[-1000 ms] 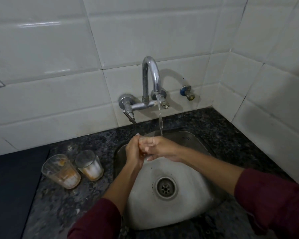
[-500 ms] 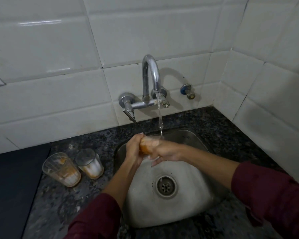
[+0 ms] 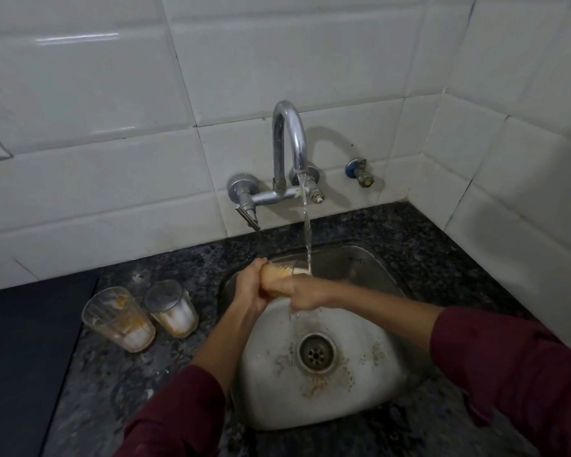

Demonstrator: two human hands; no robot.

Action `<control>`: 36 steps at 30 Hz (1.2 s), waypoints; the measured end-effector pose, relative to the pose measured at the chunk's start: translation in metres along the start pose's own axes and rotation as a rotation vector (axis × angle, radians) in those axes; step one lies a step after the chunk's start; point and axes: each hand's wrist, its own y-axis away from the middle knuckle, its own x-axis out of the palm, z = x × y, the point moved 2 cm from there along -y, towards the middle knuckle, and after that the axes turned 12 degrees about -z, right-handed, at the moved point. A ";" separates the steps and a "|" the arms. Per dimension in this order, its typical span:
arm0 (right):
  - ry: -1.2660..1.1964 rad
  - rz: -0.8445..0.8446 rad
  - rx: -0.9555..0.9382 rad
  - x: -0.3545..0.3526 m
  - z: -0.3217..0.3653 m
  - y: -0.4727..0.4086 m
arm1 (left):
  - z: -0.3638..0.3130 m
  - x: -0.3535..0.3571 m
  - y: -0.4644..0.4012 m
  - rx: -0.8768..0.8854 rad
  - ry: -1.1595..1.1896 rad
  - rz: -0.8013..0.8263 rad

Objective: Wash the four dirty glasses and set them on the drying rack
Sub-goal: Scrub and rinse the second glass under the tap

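1. Nearest to me are my two dark red sleeves (image 3: 515, 367), one coming in from each lower corner over the speckled dark stone counter (image 3: 112, 384).
2. Below my forearms lies the steel sink (image 3: 360, 390), its basin wet and flecked with brownish residue around the round drain (image 3: 317, 353).
3. Above the basin, both my hands meet on one glass (image 3: 279, 273). My left hand (image 3: 249, 288) wraps its fingers round the left end of it; my right hand (image 3: 305, 293) curls round the lower right side. So both are clamped on the same glass, which lies tilted on its side with orange-brown grime showing through its wall.
4. Water (image 3: 305, 232) falls in a thin stream onto the upper right of the held glass and runs off beneath my right hand.
5. To the left on the counter, well apart from the sink rim, stand two more dirty glasses just beside each other: the left glass (image 3: 119, 319) smeared orange inside, the right glass (image 3: 172, 308) with a whitish, brown-edged film low down.
6. Further back, the chrome tap (image 3: 287, 153) arches from the white tiled wall (image 3: 112, 94), with a small blue-capped valve (image 3: 360, 171) to its right.
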 end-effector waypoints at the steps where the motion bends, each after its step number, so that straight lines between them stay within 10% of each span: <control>1: 0.315 -0.053 -0.084 0.003 -0.003 -0.002 | -0.001 0.000 0.001 -0.034 0.003 -0.011; 5: 0.647 -0.220 -0.008 0.009 -0.015 -0.011 | -0.004 -0.002 0.000 -0.065 -0.033 -0.022; 11: -0.757 0.060 0.228 0.008 -0.010 -0.011 | 0.000 -0.002 0.004 0.081 0.004 0.127; 19: 0.617 -0.178 0.022 0.012 -0.011 0.005 | 0.012 -0.007 -0.006 -0.109 -0.055 0.003; 23: 0.073 -0.229 -0.200 0.018 -0.028 0.003 | 0.019 -0.015 -0.006 -0.204 -0.186 0.094; 27: -0.719 -0.116 -0.046 0.022 -0.049 0.013 | 0.021 -0.031 -0.008 0.088 -0.662 0.154; 36: -1.186 -0.185 0.284 0.060 -0.068 0.024 | 0.058 -0.040 0.006 -0.355 -0.555 0.494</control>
